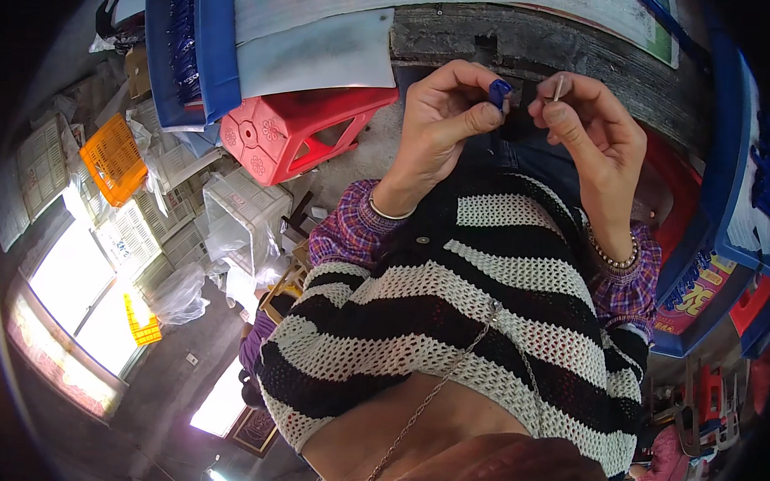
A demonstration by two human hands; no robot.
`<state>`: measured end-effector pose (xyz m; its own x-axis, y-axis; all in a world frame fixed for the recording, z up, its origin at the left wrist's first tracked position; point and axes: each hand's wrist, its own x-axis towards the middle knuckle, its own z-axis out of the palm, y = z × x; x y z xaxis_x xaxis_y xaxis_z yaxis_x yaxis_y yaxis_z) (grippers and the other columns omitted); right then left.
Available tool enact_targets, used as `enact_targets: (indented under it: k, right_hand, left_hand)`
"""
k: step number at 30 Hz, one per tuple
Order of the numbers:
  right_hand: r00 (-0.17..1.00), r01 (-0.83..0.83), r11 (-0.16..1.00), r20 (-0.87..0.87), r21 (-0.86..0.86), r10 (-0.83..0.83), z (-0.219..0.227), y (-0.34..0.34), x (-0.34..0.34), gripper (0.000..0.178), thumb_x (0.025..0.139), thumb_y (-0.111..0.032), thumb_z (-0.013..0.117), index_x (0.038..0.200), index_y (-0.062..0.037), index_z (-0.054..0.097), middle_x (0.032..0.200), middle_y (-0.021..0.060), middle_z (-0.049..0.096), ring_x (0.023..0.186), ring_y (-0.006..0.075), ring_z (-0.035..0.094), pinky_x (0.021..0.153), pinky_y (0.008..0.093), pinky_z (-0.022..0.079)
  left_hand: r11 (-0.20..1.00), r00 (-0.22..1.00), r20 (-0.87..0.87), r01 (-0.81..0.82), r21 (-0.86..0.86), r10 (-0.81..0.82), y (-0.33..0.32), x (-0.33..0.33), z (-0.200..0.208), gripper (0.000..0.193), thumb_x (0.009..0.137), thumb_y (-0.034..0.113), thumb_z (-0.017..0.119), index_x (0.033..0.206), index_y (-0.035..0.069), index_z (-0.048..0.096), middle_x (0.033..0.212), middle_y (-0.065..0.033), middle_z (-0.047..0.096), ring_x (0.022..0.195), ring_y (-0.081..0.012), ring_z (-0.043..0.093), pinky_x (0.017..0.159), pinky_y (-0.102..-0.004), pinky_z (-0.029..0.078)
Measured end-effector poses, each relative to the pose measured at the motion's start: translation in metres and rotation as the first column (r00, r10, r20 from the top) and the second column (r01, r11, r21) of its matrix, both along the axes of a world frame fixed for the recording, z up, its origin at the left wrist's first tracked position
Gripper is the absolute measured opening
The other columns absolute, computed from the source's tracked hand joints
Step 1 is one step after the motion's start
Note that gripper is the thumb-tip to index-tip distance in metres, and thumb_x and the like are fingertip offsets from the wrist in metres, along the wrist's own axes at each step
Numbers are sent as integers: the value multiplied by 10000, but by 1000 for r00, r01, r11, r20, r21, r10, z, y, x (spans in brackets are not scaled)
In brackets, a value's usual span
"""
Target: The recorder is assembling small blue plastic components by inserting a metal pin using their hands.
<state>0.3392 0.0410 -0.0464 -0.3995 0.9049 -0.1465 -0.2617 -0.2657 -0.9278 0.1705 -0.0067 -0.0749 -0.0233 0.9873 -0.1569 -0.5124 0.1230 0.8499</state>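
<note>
In front of my lap, just off the bench edge, both hands are raised close together. My left hand (444,115) pinches a small dark-blue piece (499,92) between thumb and forefinger; its exact kind is too small to make out. Between the thumb and fingers of my right hand (598,129) is a thin, pale, metallic-looking pin (559,87), standing roughly upright. A small gap separates the pin from the blue piece.
The worn wooden bench (544,44) carries a pale sheet (324,56). Blue trays with dark-blue parts stand on the left (218,52) and right (725,227). A red plastic stool (261,139) is at left, with an orange crate (115,159) beyond.
</note>
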Motion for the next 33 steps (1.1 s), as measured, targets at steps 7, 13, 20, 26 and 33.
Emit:
enact_targets:
  k: [7, 13, 20, 26, 33]
  right_hand:
    - [1000, -2, 1000, 6, -15, 2, 5, 1, 0, 212, 863, -60, 586, 1048, 44, 596, 946, 74, 610, 830, 119, 590, 649, 198, 425]
    - [1000, 5, 983, 28, 182, -10, -1, 6, 0, 193, 814, -10, 633, 1001, 34, 625, 912, 38, 588, 801, 76, 571, 705, 176, 460]
    - [996, -87, 995, -32, 38, 89, 1, 1, 0, 220, 819, -11, 632, 1027, 32, 574, 950, 38, 590, 852, 82, 565, 753, 194, 456]
    - [997, -75, 995, -16, 64, 76, -1, 1, 0, 236, 804, 11, 641, 1025, 33, 562, 960, 54, 600, 880, 103, 589, 781, 214, 476]
    - [993, -115, 991, 43, 66, 112, 3, 1, 1, 223, 809, 28, 628, 1021, 55, 567, 949, 92, 629, 878, 138, 620, 762, 220, 493]
  left_hand:
    - [1000, 1000, -13, 4, -21, -4, 1, 1, 3, 247, 769, 121, 702, 938, 22, 552, 884, -84, 563, 761, -177, 543, 626, -241, 409]
    - [1000, 1000, 5, 30, 6, -30, 0, 0, 1, 247, 766, 113, 705, 943, 24, 558, 895, -80, 568, 778, -167, 555, 635, -232, 419]
    - [999, 999, 14, 30, -22, -30, 0, 0, 4, 231, 769, 89, 697, 948, 31, 563, 920, -74, 573, 824, -148, 555, 661, -222, 433]
    - [999, 999, 11, 32, -15, -32, -1, 1, 3, 240, 770, 89, 698, 959, 32, 561, 944, -77, 575, 843, -144, 561, 660, -210, 443]
    - [999, 995, 91, -23, -43, 27, 0, 3, 8, 238, 755, 43, 710, 956, 13, 586, 898, -39, 611, 813, -118, 588, 753, -242, 477]
